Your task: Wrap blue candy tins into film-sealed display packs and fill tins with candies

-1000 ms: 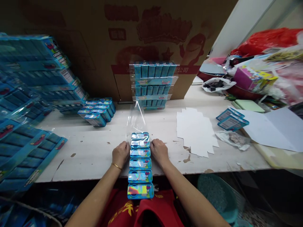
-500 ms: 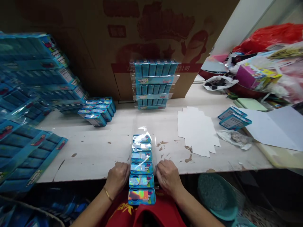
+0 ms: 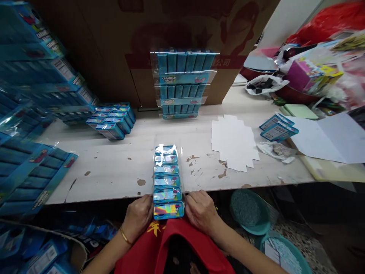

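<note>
A clear plastic sleeve holding a column of several blue tins (image 3: 167,180) lies over the table's front edge, its lower end close to the red apron (image 3: 182,236). My left hand (image 3: 138,214) is closed on the sleeve's left side, thumb and fingers pressed together. Along the right side my right hand (image 3: 200,211) is closed on the sleeve's edge in the same way. Behind it, sleeved stacks of blue boxes (image 3: 179,79) stand against a brown carton (image 3: 105,49).
Small blue boxes (image 3: 110,123) sit at the left, beside tall blue stacks (image 3: 31,167). White cut card (image 3: 234,142), two blue packs (image 3: 278,129) and cluttered bags (image 3: 264,84) are at the right. Below the table are teal basins (image 3: 251,211).
The view has tilted down and shifted, so the table things appear higher. Both hands and the sleeve of tins are a little nearer my body, clear of the table's edge at the near end.
</note>
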Available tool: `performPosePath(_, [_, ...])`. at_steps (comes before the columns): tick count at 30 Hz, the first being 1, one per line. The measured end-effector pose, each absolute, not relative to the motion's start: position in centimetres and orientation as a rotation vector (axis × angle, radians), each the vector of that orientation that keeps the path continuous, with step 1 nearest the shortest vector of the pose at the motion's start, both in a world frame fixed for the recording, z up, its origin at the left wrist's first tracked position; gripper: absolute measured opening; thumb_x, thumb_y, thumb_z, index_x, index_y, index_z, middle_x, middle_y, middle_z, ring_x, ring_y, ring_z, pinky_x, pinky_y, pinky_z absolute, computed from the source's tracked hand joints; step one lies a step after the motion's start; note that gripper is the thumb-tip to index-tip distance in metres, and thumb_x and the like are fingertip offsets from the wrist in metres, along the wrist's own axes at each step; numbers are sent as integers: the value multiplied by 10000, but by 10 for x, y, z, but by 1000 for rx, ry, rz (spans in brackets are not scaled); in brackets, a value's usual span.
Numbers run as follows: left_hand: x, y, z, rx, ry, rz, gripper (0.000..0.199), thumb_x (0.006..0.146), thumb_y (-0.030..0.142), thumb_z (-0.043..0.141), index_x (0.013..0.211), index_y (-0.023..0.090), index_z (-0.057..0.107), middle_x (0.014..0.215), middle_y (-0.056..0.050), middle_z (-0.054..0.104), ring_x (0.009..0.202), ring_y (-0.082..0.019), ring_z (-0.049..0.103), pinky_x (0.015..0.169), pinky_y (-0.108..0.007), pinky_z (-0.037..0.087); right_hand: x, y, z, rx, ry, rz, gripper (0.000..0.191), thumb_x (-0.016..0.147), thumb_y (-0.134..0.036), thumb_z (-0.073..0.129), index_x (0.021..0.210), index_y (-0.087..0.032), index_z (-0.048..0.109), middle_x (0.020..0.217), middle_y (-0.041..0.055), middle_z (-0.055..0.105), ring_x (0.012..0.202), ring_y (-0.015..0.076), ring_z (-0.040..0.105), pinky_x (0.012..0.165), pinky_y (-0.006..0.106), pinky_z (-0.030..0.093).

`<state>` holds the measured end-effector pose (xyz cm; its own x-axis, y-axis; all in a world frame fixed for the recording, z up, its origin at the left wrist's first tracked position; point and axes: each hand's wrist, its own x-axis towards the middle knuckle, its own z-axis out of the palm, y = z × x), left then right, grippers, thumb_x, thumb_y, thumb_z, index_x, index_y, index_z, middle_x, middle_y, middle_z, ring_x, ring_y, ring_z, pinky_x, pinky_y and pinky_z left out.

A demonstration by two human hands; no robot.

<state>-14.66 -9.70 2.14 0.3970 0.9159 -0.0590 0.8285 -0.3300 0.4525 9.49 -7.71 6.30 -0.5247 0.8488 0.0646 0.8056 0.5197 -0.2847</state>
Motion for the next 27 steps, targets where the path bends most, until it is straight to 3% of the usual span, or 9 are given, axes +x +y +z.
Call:
performPosePath(4, [-161,-117,25,2284,1191,288,270,859,238,347,726,198,579,641,-38,570,574,-127,534,541,-228,396,111,-91,73,-1074,-2724,473,143,772,-154,415,650,-180,486,617,14,499,578,136,383,569,306,248])
performPosePath(8, [-163,-123,30,2278,1039,302,264,867,247,335,792,209,585,695,-34,596,600,-128,534,577,-240,397,117,-97,76,-997,-2765,542,146,780,-152,402,665,-188,486,616,7,510,569,128,400,560,299,253])
performPosePath(14, [-160,-94,26,2202,1313,363,279,853,274,349,699,173,559,655,-50,574,591,-136,508,570,-245,381,93,-85,67,-1312,-2615,439,214,833,-166,373,661,-178,500,627,15,528,586,124,448,582,278,285])
performPosePath(20, [-207,-50,8,1593,1777,687,270,782,333,450,571,173,501,559,8,495,558,-112,461,576,-226,382,16,-71,52,-1309,-2595,662,233,869,-226,364,759,-185,566,719,18,609,629,122,537,599,243,349])
performPosePath(24, [-236,-33,-2,1175,2027,958,291,806,374,393,775,134,554,683,-22,591,616,-119,564,586,-224,434,-17,-53,63,-1133,-2393,910,219,876,-295,404,906,-207,602,845,22,650,757,127,583,675,225,412])
performPosePath(27, [-237,-44,-7,1039,2122,1076,361,839,399,317,935,126,534,858,-73,624,752,-147,610,634,-247,472,7,-10,74,-1167,-1992,827,241,855,-334,443,972,-197,603,945,51,642,864,143,570,774,258,426])
